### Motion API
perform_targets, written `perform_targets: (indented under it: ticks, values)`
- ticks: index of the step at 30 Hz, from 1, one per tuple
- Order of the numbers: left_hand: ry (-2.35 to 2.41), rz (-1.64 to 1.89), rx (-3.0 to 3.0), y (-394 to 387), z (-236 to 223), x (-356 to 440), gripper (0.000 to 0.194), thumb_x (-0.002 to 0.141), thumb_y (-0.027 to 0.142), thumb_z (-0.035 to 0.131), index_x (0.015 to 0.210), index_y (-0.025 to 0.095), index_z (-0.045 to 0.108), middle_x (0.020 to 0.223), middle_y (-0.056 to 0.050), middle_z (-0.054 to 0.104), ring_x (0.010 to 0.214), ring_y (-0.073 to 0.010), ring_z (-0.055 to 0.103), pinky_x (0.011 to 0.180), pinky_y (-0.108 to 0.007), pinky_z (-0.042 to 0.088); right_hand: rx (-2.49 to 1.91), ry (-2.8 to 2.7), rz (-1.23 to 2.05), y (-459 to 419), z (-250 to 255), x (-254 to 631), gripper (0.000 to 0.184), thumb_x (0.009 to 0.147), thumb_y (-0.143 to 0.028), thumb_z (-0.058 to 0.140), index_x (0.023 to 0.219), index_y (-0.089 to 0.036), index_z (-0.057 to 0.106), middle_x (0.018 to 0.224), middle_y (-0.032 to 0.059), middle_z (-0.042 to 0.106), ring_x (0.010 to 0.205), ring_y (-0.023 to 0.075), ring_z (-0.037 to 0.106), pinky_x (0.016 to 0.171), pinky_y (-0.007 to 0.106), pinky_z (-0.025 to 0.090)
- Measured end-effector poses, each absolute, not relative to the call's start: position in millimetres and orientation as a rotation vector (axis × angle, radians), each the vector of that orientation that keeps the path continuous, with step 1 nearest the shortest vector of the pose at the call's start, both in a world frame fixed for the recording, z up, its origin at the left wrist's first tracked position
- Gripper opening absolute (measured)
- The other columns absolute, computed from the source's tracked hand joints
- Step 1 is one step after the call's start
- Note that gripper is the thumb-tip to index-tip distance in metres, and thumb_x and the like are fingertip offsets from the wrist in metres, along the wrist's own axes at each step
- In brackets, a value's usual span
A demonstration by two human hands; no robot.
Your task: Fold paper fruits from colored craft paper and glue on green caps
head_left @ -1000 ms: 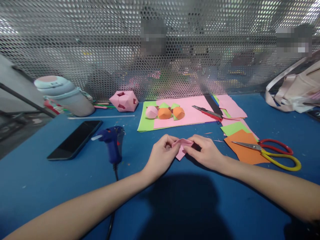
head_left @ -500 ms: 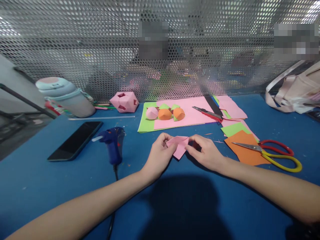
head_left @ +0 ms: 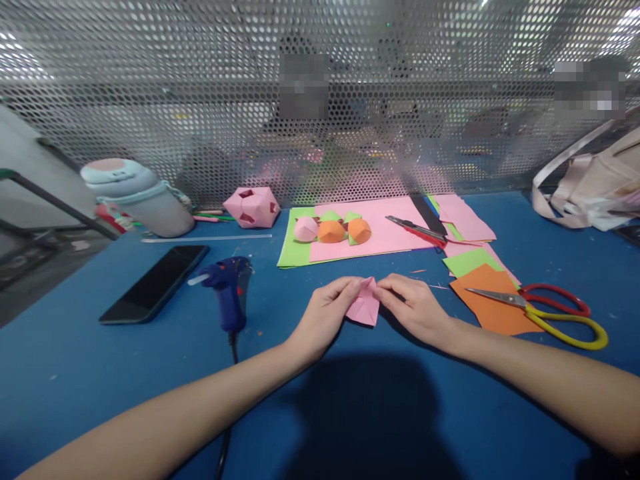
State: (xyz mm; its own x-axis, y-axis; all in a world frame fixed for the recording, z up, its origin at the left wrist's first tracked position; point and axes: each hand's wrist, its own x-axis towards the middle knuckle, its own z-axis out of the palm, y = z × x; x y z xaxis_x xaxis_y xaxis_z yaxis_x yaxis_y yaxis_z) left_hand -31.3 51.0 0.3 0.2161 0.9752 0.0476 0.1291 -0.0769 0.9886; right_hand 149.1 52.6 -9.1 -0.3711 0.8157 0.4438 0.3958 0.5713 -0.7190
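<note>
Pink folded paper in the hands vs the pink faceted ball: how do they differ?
Form: the folded paper is a small creased piece, while the faceted ball is a bulkier solid shape with openings in its faces.
Pose: the folded paper is held between left hand and right hand; the faceted ball rests on the table by the mesh panel.
Shared: both pink, with creases or angular facets.

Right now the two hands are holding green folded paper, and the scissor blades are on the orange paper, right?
Not quite: the folded paper held by the left hand and right hand is pink, not green, as the head view shows. The scissor blades do lie on the orange paper.
</note>
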Motion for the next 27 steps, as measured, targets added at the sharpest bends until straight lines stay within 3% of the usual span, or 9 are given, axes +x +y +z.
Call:
perform_targets:
  ticks: [4,12,27]
  values:
    - [1.091,1.04,1.375,52.2,-3.0,-31.1,0.031,0.082,0.042,0.056,0.092,0.016,0.07,0.096,-0.007,0.069,0.089,-0.0209,0.059,0.08,-0.031,0.045,-0.951,-1.941,0.729,53.4,-9.4,148.5,0.017,0.092,-0.029,0.048,0.091,-0.019,0.062,0.081,0.0014,0.061,0.074,0.0125,0.056,0.07,0.027,0.045]
    - [1.0,1.028,1.268,53.2,-5.2,-32.0,0.025,0.083,0.039,0.057,0.079,0.016,0.065,0.078,-0.001,0.063,0.073,-0.0141,0.055,0.07,-0.025,0.042,-0.971,-1.888,0.965,54.3,-7.9,149.7,0.022,0.089,-0.032,0.053,0.106,-0.021,0.061,0.093,0.0027,0.062,0.079,0.0128,0.057,0.07,0.027,0.048]
    - [1.097,0.917,1.544,49.4,2.3,-33.2,0.03,0.085,0.042,0.051,0.08,0.017,0.067,0.076,-0.001,0.062,0.071,-0.0145,0.052,0.065,-0.023,0.04,-0.961,-1.747,1.184,54.0,-9.4,148.8,0.018,0.085,-0.035,0.057,0.094,-0.02,0.063,0.08,-0.0002,0.061,0.064,0.0099,0.057,0.061,0.025,0.049]
